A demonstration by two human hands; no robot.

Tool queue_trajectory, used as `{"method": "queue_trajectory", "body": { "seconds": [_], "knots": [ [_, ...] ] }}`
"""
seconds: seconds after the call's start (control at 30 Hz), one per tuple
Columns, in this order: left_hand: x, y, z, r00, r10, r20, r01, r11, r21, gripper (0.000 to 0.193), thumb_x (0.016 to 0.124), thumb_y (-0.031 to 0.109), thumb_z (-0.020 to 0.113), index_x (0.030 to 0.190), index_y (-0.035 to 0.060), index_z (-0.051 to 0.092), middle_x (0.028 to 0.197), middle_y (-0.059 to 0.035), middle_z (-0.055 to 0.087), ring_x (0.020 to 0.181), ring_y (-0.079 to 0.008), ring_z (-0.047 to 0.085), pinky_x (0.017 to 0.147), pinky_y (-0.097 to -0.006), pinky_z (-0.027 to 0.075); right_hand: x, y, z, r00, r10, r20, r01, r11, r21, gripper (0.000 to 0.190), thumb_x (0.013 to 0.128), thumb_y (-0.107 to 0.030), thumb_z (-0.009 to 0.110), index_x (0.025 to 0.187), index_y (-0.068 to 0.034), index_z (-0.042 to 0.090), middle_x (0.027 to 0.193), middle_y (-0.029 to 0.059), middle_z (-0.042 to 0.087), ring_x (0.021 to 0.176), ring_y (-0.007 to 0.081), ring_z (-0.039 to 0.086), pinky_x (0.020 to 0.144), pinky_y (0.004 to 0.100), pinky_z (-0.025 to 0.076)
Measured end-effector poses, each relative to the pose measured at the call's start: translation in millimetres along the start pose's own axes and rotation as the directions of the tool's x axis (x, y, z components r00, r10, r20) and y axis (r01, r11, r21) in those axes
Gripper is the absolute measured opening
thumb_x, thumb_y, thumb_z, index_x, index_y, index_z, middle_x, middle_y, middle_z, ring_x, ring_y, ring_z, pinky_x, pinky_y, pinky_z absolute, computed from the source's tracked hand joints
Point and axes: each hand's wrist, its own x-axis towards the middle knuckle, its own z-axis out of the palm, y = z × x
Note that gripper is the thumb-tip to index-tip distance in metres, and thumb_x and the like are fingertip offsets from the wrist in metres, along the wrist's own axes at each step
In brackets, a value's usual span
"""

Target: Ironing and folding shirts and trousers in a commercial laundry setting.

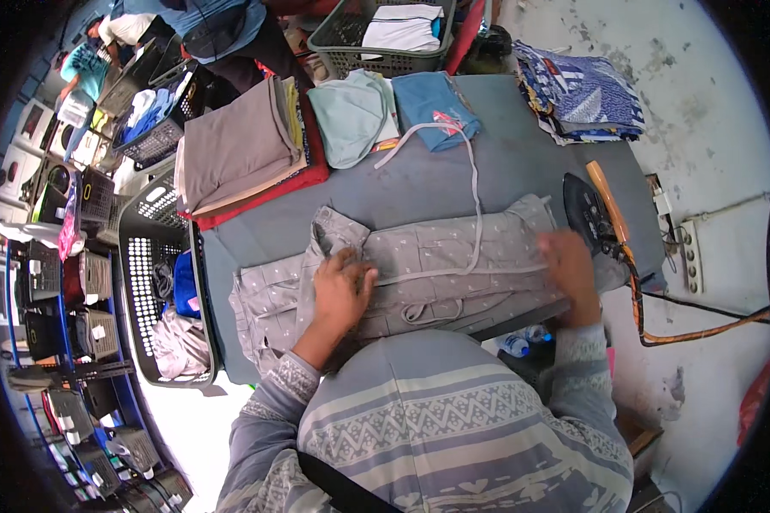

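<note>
A grey garment (430, 247) with a small white print lies partly folded on the padded grey table before me. My left hand (341, 292) rests on its left part, just below the collar, with thumb and fingers apart. Over the right end is my right hand (566, 260), blurred, so its grip is unclear. A long pale fabric tie (477, 192) runs across the garment and loops up onto the table. Another small loop of cord (417, 313) shows on the lower fold. Right of my right hand, a black iron (584, 208) with a wooden handle stands close by.
Folded clothes (237, 151) are stacked at the back left, beside folded light-green (350, 118) and blue (433, 109) garments. A patterned pile (584, 96) sits back right. A dark basket (167, 211) stands left. The iron's cord (641, 320) hangs near a wall power strip (691, 256).
</note>
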Motion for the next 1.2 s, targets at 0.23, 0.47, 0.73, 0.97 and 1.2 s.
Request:
{"method": "queue_trajectory", "body": {
  "seconds": [0.23,0.47,0.73,0.97,1.2],
  "knots": [
    [35.6,13.8,27.0,0.964,0.220,0.152,-0.249,0.945,0.214,0.044,0.085,0.033,0.047,0.124,0.0123,0.045,0.135,-0.0151,0.034,0.126,-0.0360,0.027,0.097,-0.0558,0.024,83.3,47.4,62.8,0.939,0.344,-0.033,-0.341,0.909,-0.238,0.039,0.078,-0.041,0.055,0.086,-0.004,0.063,0.084,0.0170,0.058,0.085,0.0353,0.055,0.073,0.0427,0.045],
    [13.9,10.0,43.7,0.953,0.046,0.300,-0.143,0.940,0.310,0.068,0.081,0.049,0.046,0.137,0.0170,0.025,0.144,-0.0132,0.016,0.132,-0.0347,0.012,0.100,-0.0600,0.013,64.1,68.8,62.3,0.669,0.610,-0.425,-0.732,0.639,-0.237,0.027,0.078,-0.031,0.055,0.086,-0.005,0.061,0.083,0.0142,0.057,0.088,0.0330,0.054,0.075,0.0434,0.044],
    [15.7,9.8,44.9,0.957,0.042,0.287,-0.132,0.945,0.301,0.069,0.080,0.050,0.047,0.137,0.0167,0.026,0.143,-0.0152,0.016,0.132,-0.0351,0.011,0.100,-0.0608,0.010,70.4,13.7,63.7,0.969,-0.194,0.154,0.227,0.944,-0.238,0.029,0.080,-0.035,0.054,0.080,-0.006,0.061,0.081,0.0120,0.058,0.087,0.0314,0.054,0.079,0.0439,0.040],
    [16.7,13.9,44.4,0.956,0.035,0.290,-0.124,0.947,0.295,0.077,0.077,0.055,0.049,0.138,0.0157,0.023,0.144,-0.0170,0.013,0.132,-0.0377,0.010,0.099,-0.0615,0.012,85.4,26.3,53.1,0.987,0.127,-0.093,-0.157,0.841,-0.517,0.031,0.081,-0.038,0.052,0.082,-0.009,0.061,0.088,0.0096,0.059,0.092,0.0278,0.053,0.086,0.0550,0.032],
    [15.9,14.0,41.6,0.956,-0.009,0.294,-0.089,0.944,0.317,0.077,0.077,0.058,0.045,0.138,0.0178,0.022,0.144,-0.0162,0.014,0.132,-0.0357,0.010,0.099,-0.0610,0.011,23.5,-14.1,93.3,0.998,-0.045,-0.051,0.033,0.976,-0.217,0.049,0.085,-0.039,0.046,0.123,-0.009,0.044,0.132,0.0149,0.038,0.123,0.0306,0.033,0.097,0.0564,0.022]
  ]
}}
